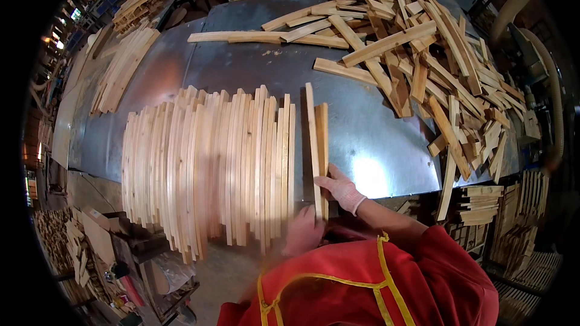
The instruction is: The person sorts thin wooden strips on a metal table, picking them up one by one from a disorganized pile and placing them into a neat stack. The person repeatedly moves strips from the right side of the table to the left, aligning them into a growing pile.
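My right hand (342,189), in a pale knitted glove, is closed on two wooden strips (314,145) near their lower part. The strips stand on edge, slightly apart at their far ends. My left hand (303,231) is beside their near ends, smeared by motion, so its grip is unclear. To the left of both hands lies a wide row of wooden strips (241,163), set side by side with uneven ends. Some of the row's near ends reach past the table's front edge.
A metal-topped table (254,69) spans the view. Loose wooden pieces (386,42) are heaped at the right and far right, one jutting over the front edge. A smaller stack of boards (127,69) lies at the left. A cart (148,253) stands below left.
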`<state>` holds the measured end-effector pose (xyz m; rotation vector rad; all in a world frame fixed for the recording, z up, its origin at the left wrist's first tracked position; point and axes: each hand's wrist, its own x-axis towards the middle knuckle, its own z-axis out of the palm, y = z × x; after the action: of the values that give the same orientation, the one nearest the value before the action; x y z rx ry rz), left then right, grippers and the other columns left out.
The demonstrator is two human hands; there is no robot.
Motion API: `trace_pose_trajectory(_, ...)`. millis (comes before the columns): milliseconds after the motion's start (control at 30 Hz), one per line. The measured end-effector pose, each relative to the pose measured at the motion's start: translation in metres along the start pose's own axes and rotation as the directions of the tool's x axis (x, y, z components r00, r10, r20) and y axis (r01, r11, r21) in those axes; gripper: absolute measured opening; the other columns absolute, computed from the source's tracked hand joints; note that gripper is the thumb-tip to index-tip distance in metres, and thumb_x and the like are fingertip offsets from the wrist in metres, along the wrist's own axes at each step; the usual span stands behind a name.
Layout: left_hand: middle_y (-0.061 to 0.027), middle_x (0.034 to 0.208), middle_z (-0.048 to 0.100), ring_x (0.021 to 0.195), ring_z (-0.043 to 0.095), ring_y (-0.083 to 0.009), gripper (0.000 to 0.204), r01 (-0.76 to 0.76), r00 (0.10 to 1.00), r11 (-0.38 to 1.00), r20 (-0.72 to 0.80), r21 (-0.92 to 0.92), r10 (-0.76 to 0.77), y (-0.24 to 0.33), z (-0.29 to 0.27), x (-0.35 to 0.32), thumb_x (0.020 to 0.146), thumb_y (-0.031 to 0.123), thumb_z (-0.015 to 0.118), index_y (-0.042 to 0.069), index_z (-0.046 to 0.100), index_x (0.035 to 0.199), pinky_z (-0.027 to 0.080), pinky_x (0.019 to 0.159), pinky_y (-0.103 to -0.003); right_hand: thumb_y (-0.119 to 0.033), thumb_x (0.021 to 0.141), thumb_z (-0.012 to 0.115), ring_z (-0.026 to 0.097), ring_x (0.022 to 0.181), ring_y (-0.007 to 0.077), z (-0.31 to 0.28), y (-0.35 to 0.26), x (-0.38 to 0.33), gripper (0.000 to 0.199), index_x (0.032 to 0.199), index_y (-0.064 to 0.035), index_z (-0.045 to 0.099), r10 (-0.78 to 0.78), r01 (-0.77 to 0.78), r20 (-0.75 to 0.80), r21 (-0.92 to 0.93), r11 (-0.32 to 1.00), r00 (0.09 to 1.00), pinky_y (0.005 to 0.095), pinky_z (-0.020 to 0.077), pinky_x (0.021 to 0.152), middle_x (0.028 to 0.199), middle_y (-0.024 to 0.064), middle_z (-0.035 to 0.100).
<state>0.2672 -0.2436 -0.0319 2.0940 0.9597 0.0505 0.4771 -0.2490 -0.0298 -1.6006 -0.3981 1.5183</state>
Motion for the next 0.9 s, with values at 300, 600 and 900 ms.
trace_pose_trajectory(300, -0.0219, 0.152, 0.051, 0.140, 0.046, -0.0450, 0.078, -0.060, 0.933, 0.943, -0.318, 0.328, 0.170, 0.038, -0.027, 0.020, 0.082, 0.033, 0.077, 0.004, 0.052, 0.150, 0.038, 0.118, -0.055, -0.032, 0.100, 0.069, 0.069, 0.097, 0.0229, -0.056, -0.018, 0.043, 0.033, 0.121, -0.0062, 0.065, -0.108, 0.079, 0.065, 0.350, 0.933, 0.992, 0.0401, 0.0573, 0.088, 0.110, 0.0102, 0.071)
trace_pose_trajectory(600, -0.0247, 0.149, 0.056, 0.133, 0.056, -0.0435, 0.072, -0.231, 0.971, 0.960, -0.021, 0.161, 0.237, 0.101, 0.010, 0.081, 0.084, 0.029, 0.077, 0.001, 0.056, 0.147, 0.046, 0.115, -0.049, -0.044, 0.099, 0.075, 0.068, 0.097, 0.0275, -0.288, -0.112, 0.092, 0.039, 0.109, -0.0078, 0.063, -0.040, 0.534, -0.533, 0.837, 0.118, 0.845, 0.0465, 0.0595, 0.090, 0.100, 0.0078, 0.069)
trace_pose_trajectory(900, -0.0247, 0.150, 0.053, 0.133, 0.056, -0.0372, 0.074, -0.076, 0.987, 0.966, -0.153, -0.247, 0.039, 0.148, 0.012, 0.166, 0.094, 0.030, 0.074, -0.003, 0.047, 0.154, 0.044, 0.114, -0.044, -0.029, 0.108, 0.055, 0.061, 0.090, 0.0277, -0.157, -0.013, -0.083, 0.024, 0.099, -0.0072, 0.056, -0.440, 0.477, 0.193, -0.240, 0.846, 0.877, 0.0398, 0.0534, 0.089, 0.090, 0.0094, 0.058)
